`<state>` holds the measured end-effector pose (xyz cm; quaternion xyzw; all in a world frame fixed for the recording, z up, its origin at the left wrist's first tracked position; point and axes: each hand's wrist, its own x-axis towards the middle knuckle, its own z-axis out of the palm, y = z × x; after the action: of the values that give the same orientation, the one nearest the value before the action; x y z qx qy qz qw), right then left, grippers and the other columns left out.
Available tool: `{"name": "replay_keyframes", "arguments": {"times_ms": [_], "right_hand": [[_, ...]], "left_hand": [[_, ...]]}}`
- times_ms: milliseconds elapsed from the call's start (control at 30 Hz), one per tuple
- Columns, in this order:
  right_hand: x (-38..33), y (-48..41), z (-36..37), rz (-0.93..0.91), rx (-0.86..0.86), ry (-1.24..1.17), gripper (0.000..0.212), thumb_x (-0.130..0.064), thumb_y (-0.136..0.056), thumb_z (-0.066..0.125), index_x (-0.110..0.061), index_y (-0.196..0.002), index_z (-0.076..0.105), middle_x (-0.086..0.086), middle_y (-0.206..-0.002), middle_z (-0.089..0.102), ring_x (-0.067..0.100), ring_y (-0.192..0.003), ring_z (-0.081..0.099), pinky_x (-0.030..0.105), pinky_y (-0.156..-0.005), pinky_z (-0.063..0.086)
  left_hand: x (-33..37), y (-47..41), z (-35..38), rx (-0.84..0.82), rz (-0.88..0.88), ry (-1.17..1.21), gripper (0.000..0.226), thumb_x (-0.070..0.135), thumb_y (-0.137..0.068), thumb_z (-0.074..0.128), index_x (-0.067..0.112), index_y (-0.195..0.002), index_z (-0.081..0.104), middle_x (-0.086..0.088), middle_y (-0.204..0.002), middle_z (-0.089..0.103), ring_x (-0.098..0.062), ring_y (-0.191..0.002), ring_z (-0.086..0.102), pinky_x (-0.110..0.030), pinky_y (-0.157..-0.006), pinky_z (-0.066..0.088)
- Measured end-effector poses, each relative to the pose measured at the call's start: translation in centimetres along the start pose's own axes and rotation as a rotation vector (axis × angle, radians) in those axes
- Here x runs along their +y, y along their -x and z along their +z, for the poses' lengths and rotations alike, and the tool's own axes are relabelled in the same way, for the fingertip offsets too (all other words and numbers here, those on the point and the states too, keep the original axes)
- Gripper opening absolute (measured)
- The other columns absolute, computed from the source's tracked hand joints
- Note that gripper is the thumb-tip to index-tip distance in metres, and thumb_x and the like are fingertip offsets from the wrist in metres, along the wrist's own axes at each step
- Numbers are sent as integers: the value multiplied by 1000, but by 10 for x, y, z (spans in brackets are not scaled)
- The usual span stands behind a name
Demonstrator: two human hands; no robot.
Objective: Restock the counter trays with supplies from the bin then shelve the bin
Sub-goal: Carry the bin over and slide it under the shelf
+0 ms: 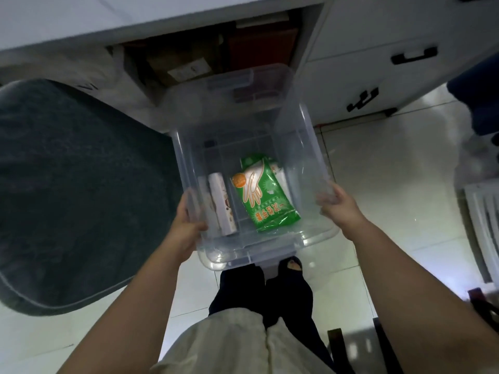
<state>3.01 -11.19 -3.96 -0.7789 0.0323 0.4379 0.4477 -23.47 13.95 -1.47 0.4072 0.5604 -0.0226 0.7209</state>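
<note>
We hold the clear bin [251,168] by its two long rims: the left hand [186,225] has its fingers clamped over the left rim near the near-left corner, the right hand [340,205] likewise wrapped over the right rim. Inside, against the bin's near end, lie a green glove packet [263,191] and, to its left, a pale roll [222,203], lying apart. The bin's far end points toward the open cupboard bay [205,58] under the counter, already crowded with boxes [183,66]. We judge that tilting the bin would slide the loose supplies, and its far corners could catch the bay's frame.
</note>
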Motion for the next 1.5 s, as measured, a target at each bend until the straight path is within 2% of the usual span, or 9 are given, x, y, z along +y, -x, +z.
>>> {"name": "replay_keyframes", "arguments": {"times_ms": [167,467,600,733,800,900,1167,1333,1500], "right_hand": [[4,74,-52,-16,57,-199,77,17,-81,54,-34,-137,44,2,-115,64,11,-96,65,17,-63,52],[43,199,-206,-250,342,-635,70,8,-88,52,-41,-138,41,-4,-135,55,19,-124,52,39,-100,37],[54,236,-296,-336,445,-769,79,17,-85,42,-46,-133,46,-14,-137,52,19,-125,50,24,-75,49],[50,260,-395,-454,488,-867,75,17,-88,41,-38,-139,40,-14,-135,53,20,-122,53,13,-49,45],[46,268,-435,-517,512,-895,70,14,-89,46,-32,-141,38,-21,-126,59,18,-119,55,14,-57,48],[41,272,-482,-568,547,-912,69,16,-87,46,-27,-141,39,-20,-127,58,18,-130,44,27,-91,45],[-18,229,-587,-599,576,-907,77,23,-81,38,-26,-141,39,-6,-136,53,4,-108,62,23,-74,57],[-87,174,-652,-638,610,-881,70,17,-87,42,-30,-140,39,-5,-144,46,20,-128,48,44,-105,41],[-182,117,-733,-617,695,-753,73,18,-88,40,-29,-144,33,-5,-132,54,5,-109,57,35,-104,38]], "left_hand": [[23,38,36,-170,43,-59,91,-21,-81,46,56,-130,44,-9,-135,48,-37,-116,55,-65,-78,52],[69,115,229,-410,276,-298,63,-8,-81,61,42,-118,60,-9,-116,64,-31,-99,67,-51,-75,57],[81,145,342,-667,377,-399,67,3,-76,71,39,-129,53,-12,-123,63,-36,-103,65,-54,-82,54],[96,182,446,-793,453,-419,78,12,-57,78,40,-127,56,-9,-118,66,-33,-104,66,-43,-75,56],[97,194,485,-880,482,-383,82,7,-60,75,41,-131,52,-6,-121,65,-33,-108,63,-43,-77,55],[87,206,525,-1006,497,-350,98,-5,-63,71,43,-141,36,-8,-134,54,-35,-115,59,-47,-81,53],[128,213,637,-961,570,-277,110,-13,-50,56,55,-134,40,1,-137,50,-26,-109,64,-38,-70,57],[214,185,724,-1044,669,-320,104,-5,-56,65,53,-138,36,0,-140,47,-30,-112,61,-46,-78,56],[310,147,825,-1048,723,-322,96,-3,-63,62,57,-134,38,3,-136,51,-22,-105,65,-34,-68,57]]}}
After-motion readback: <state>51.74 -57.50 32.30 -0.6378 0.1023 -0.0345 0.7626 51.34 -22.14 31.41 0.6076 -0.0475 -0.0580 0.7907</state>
